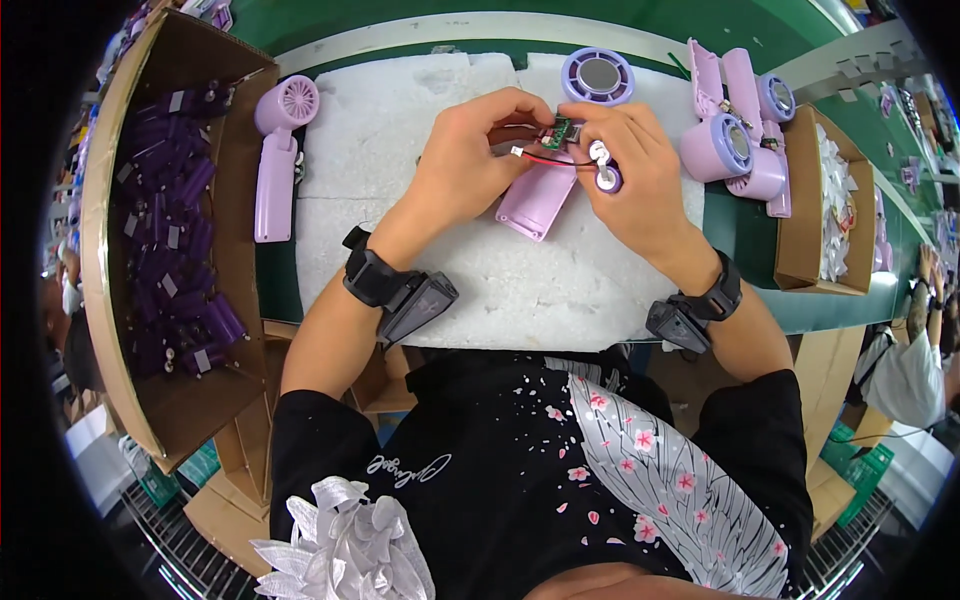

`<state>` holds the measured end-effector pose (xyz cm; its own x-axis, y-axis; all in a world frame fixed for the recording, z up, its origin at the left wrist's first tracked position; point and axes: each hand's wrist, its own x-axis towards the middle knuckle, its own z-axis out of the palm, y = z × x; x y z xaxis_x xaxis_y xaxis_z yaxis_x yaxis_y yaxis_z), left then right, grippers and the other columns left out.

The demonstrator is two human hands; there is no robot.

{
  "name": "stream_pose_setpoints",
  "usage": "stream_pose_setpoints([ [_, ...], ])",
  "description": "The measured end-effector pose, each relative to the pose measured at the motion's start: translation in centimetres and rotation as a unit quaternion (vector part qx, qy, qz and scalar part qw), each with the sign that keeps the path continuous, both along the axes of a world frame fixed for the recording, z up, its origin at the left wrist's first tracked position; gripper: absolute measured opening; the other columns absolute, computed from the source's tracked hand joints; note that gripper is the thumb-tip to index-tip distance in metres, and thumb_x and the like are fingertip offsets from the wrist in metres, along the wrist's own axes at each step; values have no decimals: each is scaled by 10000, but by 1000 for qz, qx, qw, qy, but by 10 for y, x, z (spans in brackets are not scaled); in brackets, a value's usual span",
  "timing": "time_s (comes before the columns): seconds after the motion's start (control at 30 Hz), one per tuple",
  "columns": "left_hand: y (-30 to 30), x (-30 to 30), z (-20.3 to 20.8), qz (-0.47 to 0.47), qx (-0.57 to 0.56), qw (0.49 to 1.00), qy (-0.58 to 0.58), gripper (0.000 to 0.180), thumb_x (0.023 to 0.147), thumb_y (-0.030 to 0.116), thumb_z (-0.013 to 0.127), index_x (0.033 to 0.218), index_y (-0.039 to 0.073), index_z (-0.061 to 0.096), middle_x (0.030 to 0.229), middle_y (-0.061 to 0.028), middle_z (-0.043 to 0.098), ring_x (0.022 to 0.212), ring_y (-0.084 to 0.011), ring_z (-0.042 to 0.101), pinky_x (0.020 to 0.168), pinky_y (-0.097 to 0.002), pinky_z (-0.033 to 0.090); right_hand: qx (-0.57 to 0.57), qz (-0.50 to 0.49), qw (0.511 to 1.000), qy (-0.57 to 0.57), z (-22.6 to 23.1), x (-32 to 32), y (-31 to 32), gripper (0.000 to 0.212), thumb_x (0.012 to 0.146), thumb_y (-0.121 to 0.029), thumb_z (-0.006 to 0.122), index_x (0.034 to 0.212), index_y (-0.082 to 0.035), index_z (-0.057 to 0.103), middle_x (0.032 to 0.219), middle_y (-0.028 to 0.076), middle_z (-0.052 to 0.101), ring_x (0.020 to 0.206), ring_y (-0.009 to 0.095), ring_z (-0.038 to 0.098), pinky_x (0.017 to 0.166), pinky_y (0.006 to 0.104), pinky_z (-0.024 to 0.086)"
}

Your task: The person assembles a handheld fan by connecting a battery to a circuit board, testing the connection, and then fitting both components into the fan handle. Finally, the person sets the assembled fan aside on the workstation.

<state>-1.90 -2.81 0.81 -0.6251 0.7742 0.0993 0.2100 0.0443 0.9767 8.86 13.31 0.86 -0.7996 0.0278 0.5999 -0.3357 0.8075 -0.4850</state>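
Observation:
Over the white foam pad, my left hand [478, 150] pinches the edge of a small green circuit board [562, 132]. My right hand [637, 172] is closed round a purple battery pack [608, 181] whose metal-tabbed ends show at the palm; its fingertips also reach the board's right side. From the pack a red and black wire pair [545, 159] runs left to a small white plug [517, 151], which hangs loose near my left fingers. Under both hands lies a lilac handle shell [537, 207], its upper end hidden. A round lilac fan head [598, 77] sits just beyond my right hand.
The foam pad [400, 290] covers the green bench. At left, a cardboard box [100, 240] holds many purple battery packs beside a lilac handheld fan [274, 190]. Several fan parts [716, 150] are heaped at right, next to a carton [800, 258] of small white pieces.

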Motion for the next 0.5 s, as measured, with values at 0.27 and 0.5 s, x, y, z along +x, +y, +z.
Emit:
stream_pose_setpoints([
  [0.27,2,4,0,16,29,999,-25,312,760,-163,614,1047,-42,622,1024,-120,675,965,-197,673,913,-301,546,8,-45,999,0,4,-2,-4,230,694,58,715,830,-43,559,1037,55,706,859,255,577,714,342,486],
  [0.5,2,6,-1,55,19,998,-29,251,787,-125,621,1022,-37,637,989,-113,683,925,-196,685,863,-290,556,56,-6,997,52,10,-1,-6,242,702,36,744,842,-43,563,957,53,702,837,255,593,693,331,490],
])
